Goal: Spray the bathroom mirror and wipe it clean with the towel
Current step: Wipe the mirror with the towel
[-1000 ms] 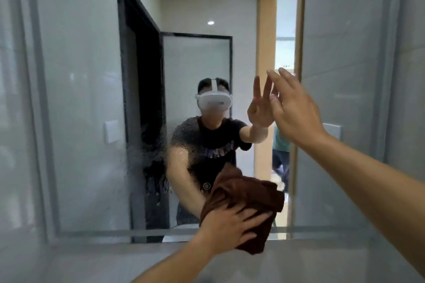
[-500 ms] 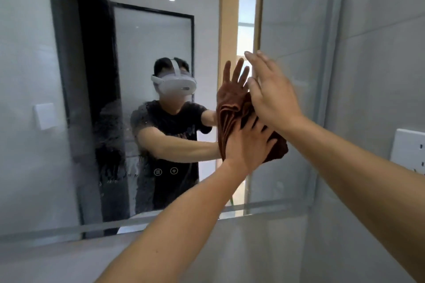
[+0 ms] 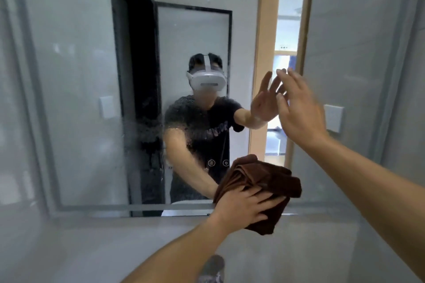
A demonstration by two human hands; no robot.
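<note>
The crumpled brown cloth towel is pressed against the lower edge of the large wall-mounted bathroom mirror, right where the glass meets its frosted bottom border, and part of the cloth hangs down past that edge. The left hand lies flat on the towel with fingers spread and fairly straight, pushing it onto the glass rather than clutching it. Higher up and to the right, the right hand is raised with fingers extended and relaxed, holding nothing — its fingertips are at or very near the mirror, and whether they touch cannot be told. To the left of the towel, a patch of fine spray droplets clings to the glass. The mirror reflects the person in a dark t-shirt wearing a white headset, a black-framed door and a wooden door frame — grey wall tiles surround the mirror
</note>
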